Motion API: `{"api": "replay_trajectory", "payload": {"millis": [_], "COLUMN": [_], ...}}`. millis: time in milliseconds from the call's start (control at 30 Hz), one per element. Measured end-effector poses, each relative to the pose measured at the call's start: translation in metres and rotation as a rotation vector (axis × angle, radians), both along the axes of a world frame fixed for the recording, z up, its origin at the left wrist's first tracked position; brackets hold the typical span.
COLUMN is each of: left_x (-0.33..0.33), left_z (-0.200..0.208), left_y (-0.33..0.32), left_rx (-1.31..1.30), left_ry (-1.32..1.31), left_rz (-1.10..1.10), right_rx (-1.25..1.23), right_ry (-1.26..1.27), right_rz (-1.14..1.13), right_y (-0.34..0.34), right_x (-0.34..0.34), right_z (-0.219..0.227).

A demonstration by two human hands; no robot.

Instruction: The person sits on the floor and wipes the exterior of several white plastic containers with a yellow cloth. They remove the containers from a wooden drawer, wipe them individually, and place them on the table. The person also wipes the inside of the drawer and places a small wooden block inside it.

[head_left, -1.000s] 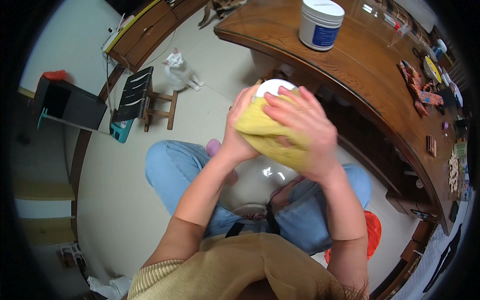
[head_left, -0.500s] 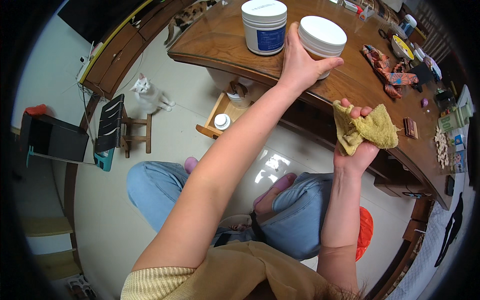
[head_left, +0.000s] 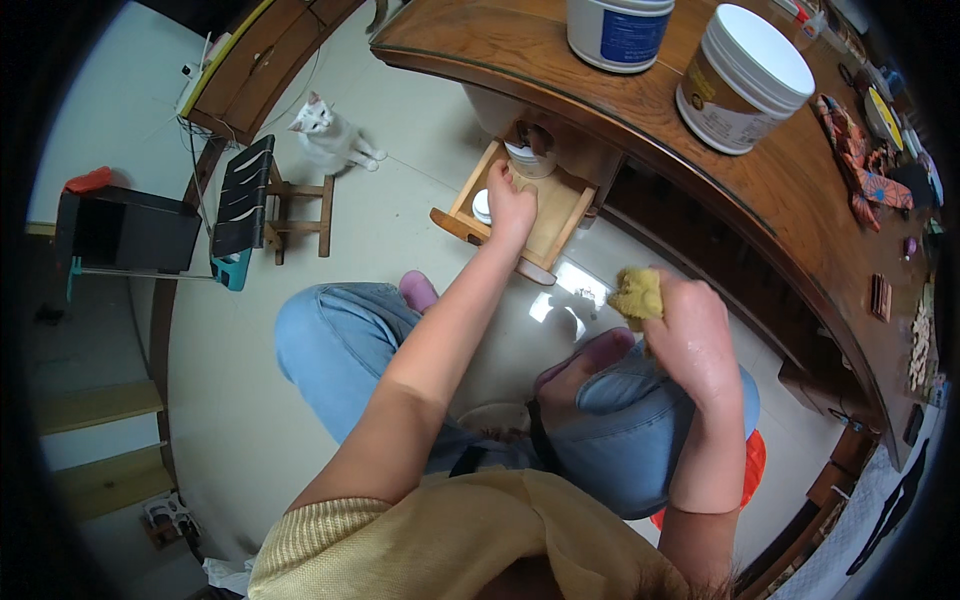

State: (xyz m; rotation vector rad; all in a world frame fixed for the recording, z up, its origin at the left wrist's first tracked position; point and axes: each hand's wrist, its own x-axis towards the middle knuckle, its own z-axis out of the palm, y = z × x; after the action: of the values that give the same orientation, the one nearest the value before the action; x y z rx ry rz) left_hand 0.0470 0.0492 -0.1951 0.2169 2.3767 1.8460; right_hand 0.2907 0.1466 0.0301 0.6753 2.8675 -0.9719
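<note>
My left hand point(head_left: 514, 208) reaches down into an open wooden drawer point(head_left: 546, 237) under the table, with its fingers mostly hidden from view. Right beside it in the drawer is a small white-capped bottle point(head_left: 481, 207), partly covered by the hand. A larger translucent tub point(head_left: 530, 162) sits at the back of the drawer, just beyond my fingertips. My right hand point(head_left: 690, 335) is closed around a bunched yellow cloth point(head_left: 638, 297), held above my knee. On the tabletop stand a white tub with a blue label point(head_left: 632, 38) and a white tub with a brown label point(head_left: 735, 90), both upright.
The wooden table point(head_left: 500, 50) curves along the right, with a patterned orange cloth point(head_left: 860, 165) and small items at its far side. A white cat point(head_left: 335, 135) sits on the floor at left, near a low folding stool point(head_left: 300, 215). A red object point(head_left: 755, 475) lies beside my right leg.
My left hand has let go of the brown-labelled tub and come down into the drawer. My right hand has turned and lowered the yellow cloth away from the table. The view has shifted too.
</note>
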Motion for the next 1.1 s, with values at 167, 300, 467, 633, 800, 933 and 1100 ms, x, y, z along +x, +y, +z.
{"api": "replay_trajectory", "payload": {"millis": [167, 300, 467, 633, 800, 933, 1100], "left_x": [-0.036, -0.038, -0.012, 0.036, 0.067, 0.083, 0.116], "left_z": [-0.023, -0.019, -0.007, -0.009, 0.013, 0.077, 0.157], "left_y": [0.048, 0.064, 0.058, 0.044, 0.0, -0.032, -0.042], "left_rx": [-0.1, -0.263, -0.305, -0.058, -0.122, -0.007, 0.159], "left_ry": [0.118, 0.101, 0.193, 0.127, 0.286, 0.438, 0.676], "left_rz": [-0.004, 0.127, 0.234, 0.151, 0.12, -0.114, -0.366], "right_rx": [0.078, 0.089, 0.045, 0.017, -0.238, -0.688, 0.241], "right_ry": [-0.091, -0.088, -0.091, -0.084, 0.424, 0.891, 0.725], "right_rz": [0.076, 0.148, 0.186, 0.083, -0.285, -0.588, -0.036], "right_y": [-0.002, -0.011, -0.014, -0.008, 0.011, 0.009, -0.031], "right_x": [-0.008, -0.016, -0.026, -0.03, -0.025, -0.023, -0.057], "right_z": [0.001, -0.001, -0.002, -0.001, -0.006, -0.023, -0.027]}}
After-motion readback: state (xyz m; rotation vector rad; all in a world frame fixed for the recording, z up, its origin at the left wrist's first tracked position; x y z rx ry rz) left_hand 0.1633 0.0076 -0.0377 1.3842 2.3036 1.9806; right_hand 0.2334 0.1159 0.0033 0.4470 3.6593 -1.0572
